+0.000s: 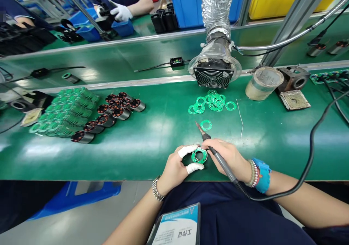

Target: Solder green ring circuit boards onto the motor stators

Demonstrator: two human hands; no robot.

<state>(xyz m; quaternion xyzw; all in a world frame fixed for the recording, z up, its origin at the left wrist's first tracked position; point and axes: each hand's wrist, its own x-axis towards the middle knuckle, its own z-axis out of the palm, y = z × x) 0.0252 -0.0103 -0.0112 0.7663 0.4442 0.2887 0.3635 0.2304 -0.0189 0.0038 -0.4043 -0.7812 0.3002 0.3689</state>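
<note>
My left hand (178, 167), with white covers on thumb and finger, is closed around a motor stator topped by a green ring-shaped circuit board (194, 157). In my right hand (227, 154) is a soldering iron (222, 162), its tip pointing up and left, away from the board in my left hand. The fingertips of my right hand are close to that board's right edge; whether they touch it I cannot tell. One loose ring board (206, 125) lies just beyond the iron's tip. Farther back is a loose pile of ring boards (216, 101), beside a bent solder wire (240, 118).
Several copper-wound stators (120, 113) and stacked green boards (65, 110) stand at left. A fume-extractor fan (214, 77) hangs at the back. To the right are a round tub (263, 85) and an iron stand (293, 79). A co-worker's gloved hand (121, 12) shows across the bench.
</note>
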